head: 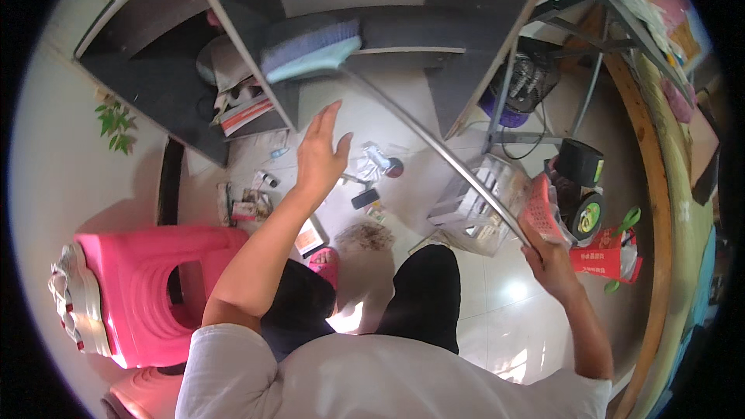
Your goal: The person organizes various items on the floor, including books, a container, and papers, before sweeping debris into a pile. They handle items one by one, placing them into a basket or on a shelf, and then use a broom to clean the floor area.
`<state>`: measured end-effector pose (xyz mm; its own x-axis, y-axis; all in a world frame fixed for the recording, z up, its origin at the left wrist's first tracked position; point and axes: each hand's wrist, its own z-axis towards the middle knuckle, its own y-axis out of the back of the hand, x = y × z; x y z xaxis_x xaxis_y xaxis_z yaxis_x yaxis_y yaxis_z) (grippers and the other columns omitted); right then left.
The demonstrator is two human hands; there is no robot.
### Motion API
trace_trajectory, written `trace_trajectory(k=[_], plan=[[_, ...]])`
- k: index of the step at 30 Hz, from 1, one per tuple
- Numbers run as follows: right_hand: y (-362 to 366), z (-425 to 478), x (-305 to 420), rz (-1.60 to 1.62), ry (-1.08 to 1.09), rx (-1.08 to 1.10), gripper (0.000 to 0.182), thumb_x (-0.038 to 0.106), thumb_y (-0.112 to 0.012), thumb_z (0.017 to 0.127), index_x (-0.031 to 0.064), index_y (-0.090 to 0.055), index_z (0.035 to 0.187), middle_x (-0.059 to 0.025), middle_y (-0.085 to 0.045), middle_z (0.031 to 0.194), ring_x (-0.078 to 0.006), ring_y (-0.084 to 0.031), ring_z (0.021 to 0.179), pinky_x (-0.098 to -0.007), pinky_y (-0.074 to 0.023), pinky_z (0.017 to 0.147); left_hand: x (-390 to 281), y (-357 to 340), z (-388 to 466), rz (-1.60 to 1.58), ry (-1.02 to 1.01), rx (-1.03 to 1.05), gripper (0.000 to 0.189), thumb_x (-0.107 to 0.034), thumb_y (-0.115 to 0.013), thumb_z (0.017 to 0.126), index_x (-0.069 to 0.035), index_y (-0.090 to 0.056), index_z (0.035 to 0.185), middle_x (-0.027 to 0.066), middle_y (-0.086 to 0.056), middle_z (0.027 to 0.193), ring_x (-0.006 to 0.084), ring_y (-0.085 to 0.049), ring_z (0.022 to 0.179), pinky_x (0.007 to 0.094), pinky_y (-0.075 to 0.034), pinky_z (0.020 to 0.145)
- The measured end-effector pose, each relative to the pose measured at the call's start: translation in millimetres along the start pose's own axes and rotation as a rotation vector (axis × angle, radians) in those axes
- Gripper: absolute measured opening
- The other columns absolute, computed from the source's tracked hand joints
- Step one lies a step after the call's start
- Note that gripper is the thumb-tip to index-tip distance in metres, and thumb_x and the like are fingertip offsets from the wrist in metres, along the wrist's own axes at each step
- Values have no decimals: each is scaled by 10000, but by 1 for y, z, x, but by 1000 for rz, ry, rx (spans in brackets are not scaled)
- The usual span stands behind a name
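Observation:
My right hand (547, 265) grips the lower end of a broom's metal handle (442, 151). The handle slants up and left to the broom head (314, 52), which has blue-purple bristles, looks blurred and is raised near the dark desk's lower panel. Nothing is in my left hand (322, 154), held out below the broom head with fingers extended and thumb apart. On the tiled floor beyond it lie a crumpled clear wrapper (372, 163), a dark round item (394, 167) and a small dark box-like item (365, 199). Near my feet is a patch of dark debris (366, 236).
A pink plastic stool (145, 244) with white shoes (75, 302) beside it stands left. On the right are a clear plastic container (477, 209), a pink basket (541, 209), a red bag (605, 259) and a metal-framed folding table (585, 55). Desk panels (250, 46) rise ahead.

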<state>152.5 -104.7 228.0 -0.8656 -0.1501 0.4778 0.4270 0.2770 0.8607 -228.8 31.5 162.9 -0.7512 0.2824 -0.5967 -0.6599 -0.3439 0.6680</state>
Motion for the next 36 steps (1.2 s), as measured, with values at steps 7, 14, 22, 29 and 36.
trace_trajectory(k=[7, 14, 22, 29, 36], plan=[[12, -37, -37, 161, -121, -129, 499, 56, -496, 834, 140, -393, 1314, -36, -468, 610, -101, -442, 508, -258, -418, 523, -18, -16, 7, -37, -16, 73, 518, -46, -589, 751, -57, -407, 1235, 203, -491, 1167, 371, -487, 1054, 401, -429, 867], [7, -16, -32, 577, -495, -99, 471, 117, -462, 888, 189, -354, 1342, 30, -405, 576, -67, -386, 479, -232, -362, 450, -18, -29, 7, -40, -39, 85, 522, -58, -596, 753, -61, -403, 1238, 199, -484, 1178, 365, -489, 1056, 399, -429, 871], [-71, -168, -53, 771, -566, -9, 484, 209, -508, 884, 90, -360, 1329, 45, -448, 627, -44, -411, 518, -202, -382, 471, -17, -36, 8, -40, -8, 116, 535, -55, -611, 738, -57, -408, 1232, 202, -488, 1170, 368, -493, 1046, 401, -431, 864], [-97, -170, -50, 960, -687, -25, 489, 231, -514, 891, 119, -350, 1338, 48, -407, 615, -35, -358, 485, -178, -332, 421, -22, -45, 12, -44, -99, 86, 542, -21, -606, 742, -66, -403, 1242, 197, -494, 1156, 351, -543, 980, 380, -457, 812], [-82, -145, -88, 239, -353, -248, 485, 101, -581, 799, 130, -449, 1265, -68, -526, 592, -171, -508, 471, -291, -432, 464, -26, -40, 10, -38, -70, 114, 534, -73, -611, 740, -54, -402, 1231, 179, -477, 1188, 360, -484, 1057, 395, -426, 872]])
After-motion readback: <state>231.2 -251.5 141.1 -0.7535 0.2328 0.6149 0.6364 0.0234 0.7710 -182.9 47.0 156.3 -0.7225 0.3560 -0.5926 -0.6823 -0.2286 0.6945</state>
